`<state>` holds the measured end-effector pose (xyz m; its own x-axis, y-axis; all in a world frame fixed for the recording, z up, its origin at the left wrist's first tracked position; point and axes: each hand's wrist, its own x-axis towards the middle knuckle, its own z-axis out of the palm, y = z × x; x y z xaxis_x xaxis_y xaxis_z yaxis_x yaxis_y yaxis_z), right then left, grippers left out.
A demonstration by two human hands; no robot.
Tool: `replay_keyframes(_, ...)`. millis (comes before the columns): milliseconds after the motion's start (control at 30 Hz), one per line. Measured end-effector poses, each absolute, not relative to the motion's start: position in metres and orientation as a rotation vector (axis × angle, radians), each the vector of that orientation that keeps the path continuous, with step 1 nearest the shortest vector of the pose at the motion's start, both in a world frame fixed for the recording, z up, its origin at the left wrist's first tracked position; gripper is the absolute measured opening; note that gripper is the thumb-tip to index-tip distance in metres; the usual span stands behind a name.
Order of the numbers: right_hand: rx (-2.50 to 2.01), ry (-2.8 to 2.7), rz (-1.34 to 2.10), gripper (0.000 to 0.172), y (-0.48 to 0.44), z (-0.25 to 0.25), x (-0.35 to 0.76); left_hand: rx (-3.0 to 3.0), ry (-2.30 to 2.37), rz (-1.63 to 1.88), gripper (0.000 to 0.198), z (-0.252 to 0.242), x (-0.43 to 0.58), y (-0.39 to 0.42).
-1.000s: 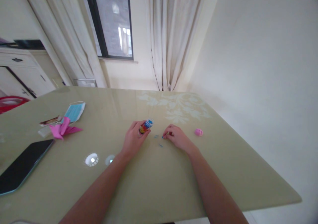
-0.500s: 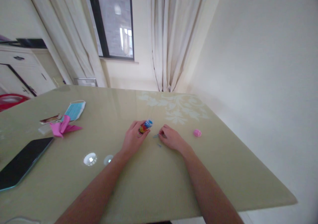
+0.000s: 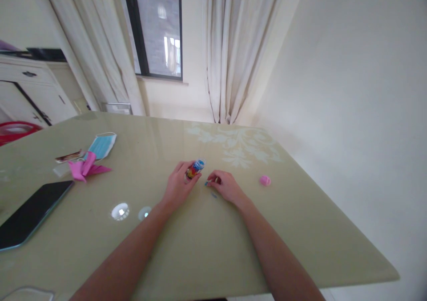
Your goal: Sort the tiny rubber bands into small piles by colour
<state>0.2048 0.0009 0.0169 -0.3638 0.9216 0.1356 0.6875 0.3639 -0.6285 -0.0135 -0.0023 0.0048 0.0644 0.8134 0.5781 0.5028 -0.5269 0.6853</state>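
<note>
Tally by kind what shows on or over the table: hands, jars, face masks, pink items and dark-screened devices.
Hands: 2 (left hand, right hand)
Jar: 1
Face mask: 1
Pink items: 2 (folded piece, round piece)
Dark-screened device: 1
Total: 7

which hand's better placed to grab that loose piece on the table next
Probably the right hand: it's nearer the loose piece, though pinching a blue bit; the left hand holds the jar.

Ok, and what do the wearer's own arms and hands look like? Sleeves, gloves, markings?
Ungloved left hand and ungloved right hand. Bare, tapering left forearm and right forearm, no sleeves in view down to the picture's bottom edge. No watch, bracelet, cable or marking visible; rings too small to rule out.
</note>
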Motion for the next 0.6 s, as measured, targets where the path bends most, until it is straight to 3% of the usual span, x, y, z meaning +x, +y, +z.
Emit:
replay_keyframes(333, -1.473, -2.255, 0.501, 0.012, -0.007, 0.02, 0.198, 2.176, 1.396, 1.414, 0.035, 0.006, -0.015, -0.004)
replay_keyframes(600, -1.134, -1.722, 0.466, 0.011, -0.014, 0.048, 0.204, 2.358, 1.384, 1.337, 0.039, 0.004, -0.012, -0.008)
